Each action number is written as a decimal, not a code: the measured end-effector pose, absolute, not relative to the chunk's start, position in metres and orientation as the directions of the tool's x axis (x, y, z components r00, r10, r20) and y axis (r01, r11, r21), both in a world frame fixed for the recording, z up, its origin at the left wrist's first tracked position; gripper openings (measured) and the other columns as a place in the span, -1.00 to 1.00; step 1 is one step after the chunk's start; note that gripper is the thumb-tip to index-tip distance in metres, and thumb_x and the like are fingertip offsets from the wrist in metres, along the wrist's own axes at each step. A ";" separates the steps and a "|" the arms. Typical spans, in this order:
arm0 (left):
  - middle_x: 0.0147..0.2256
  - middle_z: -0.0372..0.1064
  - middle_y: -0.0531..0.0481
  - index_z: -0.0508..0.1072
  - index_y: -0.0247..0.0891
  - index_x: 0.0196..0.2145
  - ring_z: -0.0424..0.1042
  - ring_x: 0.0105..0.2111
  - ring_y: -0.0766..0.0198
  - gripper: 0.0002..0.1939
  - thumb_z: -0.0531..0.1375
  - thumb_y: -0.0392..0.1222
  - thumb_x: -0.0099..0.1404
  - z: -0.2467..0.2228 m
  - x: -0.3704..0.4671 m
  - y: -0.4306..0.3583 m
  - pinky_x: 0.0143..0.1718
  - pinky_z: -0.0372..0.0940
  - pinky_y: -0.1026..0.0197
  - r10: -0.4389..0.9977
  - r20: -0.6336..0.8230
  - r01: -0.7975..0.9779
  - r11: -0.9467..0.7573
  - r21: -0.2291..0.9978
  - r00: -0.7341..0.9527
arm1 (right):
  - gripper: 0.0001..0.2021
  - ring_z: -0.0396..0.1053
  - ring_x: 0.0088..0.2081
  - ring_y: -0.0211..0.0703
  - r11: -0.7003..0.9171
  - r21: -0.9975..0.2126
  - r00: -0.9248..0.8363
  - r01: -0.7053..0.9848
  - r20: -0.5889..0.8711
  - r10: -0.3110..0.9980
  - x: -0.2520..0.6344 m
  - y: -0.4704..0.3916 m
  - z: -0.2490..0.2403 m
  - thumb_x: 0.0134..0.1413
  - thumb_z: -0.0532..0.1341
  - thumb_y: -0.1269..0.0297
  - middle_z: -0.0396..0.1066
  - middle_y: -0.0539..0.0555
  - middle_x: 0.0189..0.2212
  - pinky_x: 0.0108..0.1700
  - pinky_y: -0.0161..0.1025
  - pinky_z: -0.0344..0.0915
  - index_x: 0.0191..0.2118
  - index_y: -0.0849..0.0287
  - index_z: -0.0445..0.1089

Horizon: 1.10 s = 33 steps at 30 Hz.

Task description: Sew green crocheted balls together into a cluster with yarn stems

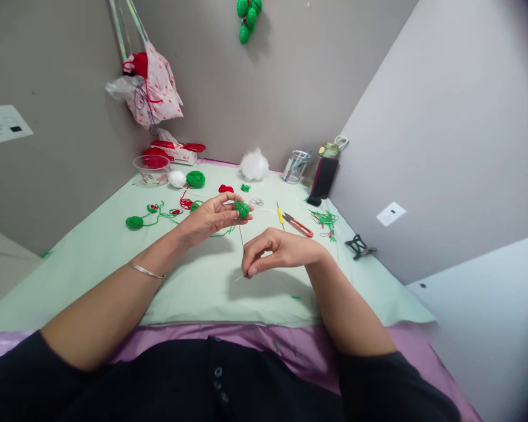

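Note:
My left hand [215, 217] is closed around a small green crocheted piece [242, 209], held between thumb and fingers above the table. A thin thread [240, 234] runs from near this piece down to my right hand [275, 253]. The right thumb and fingers are pinched together on the thread, and a short pale end sticks out below them. Whether a needle is also in the pinch, I cannot tell. Beyond the hands lie a yellow-handled crochet hook [280, 216] and orange thread snips [298, 225].
Left of the hands are green yarn pieces [134, 223], a green yarn ball [196, 179] and a clear tub [153, 171]. White stuffing [254, 165] sits at the back. A phone [324, 179], yarn scraps [324, 220] and a black claw clip [359, 247] are on the right.

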<state>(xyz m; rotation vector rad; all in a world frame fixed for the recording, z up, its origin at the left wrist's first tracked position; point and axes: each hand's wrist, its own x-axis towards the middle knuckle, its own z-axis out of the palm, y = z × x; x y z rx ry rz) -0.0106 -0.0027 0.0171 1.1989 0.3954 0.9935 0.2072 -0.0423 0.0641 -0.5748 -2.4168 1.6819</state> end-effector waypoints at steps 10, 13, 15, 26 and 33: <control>-0.05 0.56 -0.10 0.46 -0.21 -0.09 0.55 -0.05 0.20 -0.71 0.39 -0.22 0.25 0.015 -0.014 -0.001 0.16 0.31 0.03 0.777 0.245 -0.379 -0.009 0.925 0.580 | -0.75 0.43 -0.32 -0.34 0.359 -0.890 -0.879 0.280 -0.087 0.469 0.232 -0.034 0.074 0.20 0.33 0.13 0.49 0.21 -0.01 -0.35 -0.39 0.42 -0.23 0.26 0.59; -0.04 0.56 -0.11 0.46 -0.20 -0.09 0.55 -0.05 0.17 -0.69 0.39 -0.19 0.24 0.014 -0.015 0.000 0.18 0.28 -0.01 0.776 0.242 -0.356 -0.024 0.934 0.583 | -0.80 0.42 -0.29 -0.30 0.424 -0.880 -0.811 0.216 0.079 0.579 0.242 -0.030 0.078 0.18 0.35 0.18 0.49 0.17 -0.12 -0.30 -0.35 0.43 -0.24 0.23 0.60; -0.03 0.56 -0.12 0.46 -0.19 -0.08 0.55 -0.04 0.15 -0.68 0.40 -0.17 0.24 0.013 -0.016 0.000 0.20 0.26 -0.04 0.777 0.232 -0.339 -0.025 0.940 0.586 | -0.84 0.39 -0.33 -0.32 0.454 -0.873 -0.766 0.178 0.166 0.620 0.245 -0.029 0.079 0.17 0.37 0.23 0.47 0.11 -0.24 -0.30 -0.34 0.40 -0.24 0.22 0.61; 0.01 0.53 -0.12 0.48 -0.19 -0.07 0.53 -0.06 0.20 -0.71 0.38 -0.20 0.26 0.015 -0.016 -0.002 0.18 0.29 0.00 0.767 0.236 -0.335 -0.029 0.942 0.597 | -0.88 0.34 -0.47 -0.38 0.351 -0.932 -0.827 0.090 0.126 0.548 0.242 -0.034 0.080 0.15 0.39 0.31 0.44 0.04 -0.41 -0.42 -0.37 0.32 -0.27 0.28 0.59; -0.05 0.53 -0.12 0.51 -0.22 -0.10 0.54 -0.09 0.17 -0.71 0.40 -0.17 0.23 0.016 -0.015 -0.002 0.16 0.31 -0.03 0.780 0.215 -0.332 -0.010 0.943 0.588 | -0.83 0.33 -0.39 -0.34 0.447 -0.886 -0.738 0.125 0.218 0.639 0.242 -0.033 0.080 0.12 0.40 0.21 0.48 0.14 -0.21 -0.47 -0.36 0.27 -0.31 0.23 0.59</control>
